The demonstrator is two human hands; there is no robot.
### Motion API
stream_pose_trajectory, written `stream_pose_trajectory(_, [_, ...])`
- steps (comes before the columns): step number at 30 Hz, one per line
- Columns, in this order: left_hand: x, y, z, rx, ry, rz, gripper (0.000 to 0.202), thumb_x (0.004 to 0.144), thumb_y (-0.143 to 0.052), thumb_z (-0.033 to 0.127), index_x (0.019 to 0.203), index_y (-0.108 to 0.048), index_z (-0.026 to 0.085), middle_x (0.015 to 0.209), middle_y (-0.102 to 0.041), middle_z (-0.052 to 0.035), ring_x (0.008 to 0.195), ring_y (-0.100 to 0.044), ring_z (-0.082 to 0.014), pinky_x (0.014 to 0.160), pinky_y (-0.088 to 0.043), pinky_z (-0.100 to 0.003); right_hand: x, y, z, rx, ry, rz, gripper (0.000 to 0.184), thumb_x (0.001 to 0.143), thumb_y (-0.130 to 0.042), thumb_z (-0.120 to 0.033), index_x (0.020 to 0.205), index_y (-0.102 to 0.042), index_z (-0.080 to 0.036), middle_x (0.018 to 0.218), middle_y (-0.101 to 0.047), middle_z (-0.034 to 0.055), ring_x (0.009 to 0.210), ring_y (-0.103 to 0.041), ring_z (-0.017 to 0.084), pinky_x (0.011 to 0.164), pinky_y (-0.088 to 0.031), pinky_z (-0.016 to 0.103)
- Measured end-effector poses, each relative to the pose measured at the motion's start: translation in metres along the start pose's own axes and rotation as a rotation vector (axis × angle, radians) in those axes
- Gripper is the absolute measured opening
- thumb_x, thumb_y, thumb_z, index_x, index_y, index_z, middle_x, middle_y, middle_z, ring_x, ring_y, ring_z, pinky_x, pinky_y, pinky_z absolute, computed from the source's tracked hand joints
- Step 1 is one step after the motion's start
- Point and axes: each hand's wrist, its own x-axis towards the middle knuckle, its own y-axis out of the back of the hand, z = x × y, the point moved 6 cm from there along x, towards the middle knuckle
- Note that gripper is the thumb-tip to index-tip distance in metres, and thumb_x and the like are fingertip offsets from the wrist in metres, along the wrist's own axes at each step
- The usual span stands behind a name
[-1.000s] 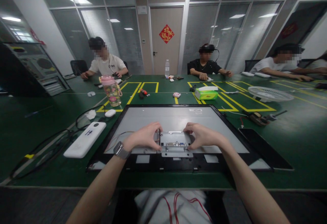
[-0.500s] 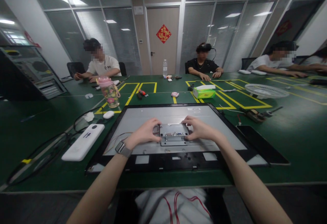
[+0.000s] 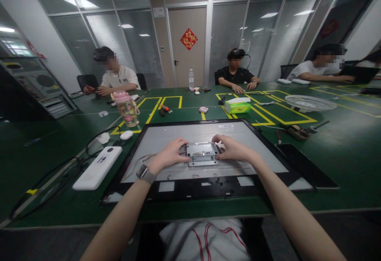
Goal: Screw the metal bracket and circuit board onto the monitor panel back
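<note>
A silvery metal bracket box (image 3: 202, 149) with connector ports along its near side is held between my two hands, over the middle of a flat display panel (image 3: 238, 136). My left hand (image 3: 174, 152) grips its left end, thumb at the near corner and fingers at the far one. On the right end, my right hand (image 3: 229, 148) holds it the same way. Thin wires (image 3: 139, 159) run from the left across the panel towards the box. The panel lies flat with a black frame around its grey back. Whether the box touches the panel is unclear.
A white power bank (image 3: 98, 168), cables and a pink-lided bottle (image 3: 126, 108) are on the left. To the right lie a black phone-like slab (image 3: 306, 165) and a walkie-talkie-like device (image 3: 297, 131). Beyond stand a green tissue pack (image 3: 237, 106) and a white fan grille (image 3: 309, 103). Several people sit opposite.
The metal box has shifted slightly upward in the view and its near side is tilted a little differently, both hands still on it. At far right, a dark laptop-like screen now shows before a person.
</note>
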Motion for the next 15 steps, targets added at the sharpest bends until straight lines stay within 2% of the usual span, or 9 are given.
stream_pose_trajectory(4, [-0.004,0.007,0.008,-0.002,-0.019,0.000,0.056,0.069,-0.080,0.044,0.114,-0.061,0.018,0.116,-0.061,-0.0099,0.108,-0.058,-0.0279,0.096,-0.045,-0.039,-0.007,0.008,-0.010,0.030,0.025,0.010,0.047,0.063,-0.074,-0.020,0.106,-0.054,-0.020,0.106,-0.058,0.0052,0.100,-0.055,0.024,0.084,-0.046,0.034])
stream_pose_trajectory(7, [-0.011,0.015,0.017,-0.030,-0.027,0.002,0.053,0.063,-0.083,0.041,0.106,-0.060,0.020,0.112,-0.061,-0.0064,0.104,-0.058,-0.0264,0.093,-0.045,-0.038,-0.013,0.011,-0.016,0.066,0.052,-0.026,0.048,0.062,-0.076,-0.023,0.103,-0.052,-0.022,0.103,-0.056,0.0032,0.096,-0.055,0.022,0.076,-0.047,0.030])
stream_pose_trajectory(11, [-0.019,0.012,0.022,-0.103,0.067,-0.121,0.056,0.059,-0.083,0.039,0.105,-0.057,0.020,0.106,-0.062,-0.0040,0.097,-0.059,-0.0247,0.086,-0.045,-0.034,-0.019,0.006,-0.023,0.112,0.079,-0.123,0.047,0.059,-0.077,-0.022,0.098,-0.052,-0.021,0.092,-0.054,-0.0011,0.084,-0.054,0.018,0.071,-0.046,0.027])
stream_pose_trajectory(15, [-0.021,0.004,0.027,-0.114,0.064,-0.182,0.058,0.056,-0.084,0.039,0.102,-0.055,0.021,0.101,-0.060,-0.0020,0.093,-0.058,-0.0239,0.079,-0.044,-0.031,-0.020,-0.002,-0.025,0.110,0.070,-0.165,0.051,0.055,-0.079,-0.016,0.097,-0.050,-0.021,0.088,-0.049,-0.0029,0.079,-0.051,0.017,0.069,-0.045,0.027])
